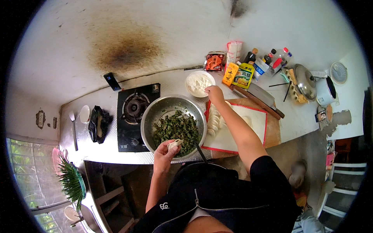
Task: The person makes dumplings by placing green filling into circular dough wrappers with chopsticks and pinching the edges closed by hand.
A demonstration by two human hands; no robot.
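We hold a pale, folded dough wrapper (175,144) pinched in our left hand (164,153) over the wide, round steel bowl (149,121) of chopped green filling (176,126), probably to catch crumbs; our right hand (215,94), grip unclear, meets the white powder bowl's rim (187,85).

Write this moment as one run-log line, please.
left hand: holding dough piece above metal bowl; right hand: at powder bowl; dumplings: on red-edged mat

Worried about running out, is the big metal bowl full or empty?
Partly full: chopped green filling covers much of the metal bowl's bottom, with bare wall showing above.
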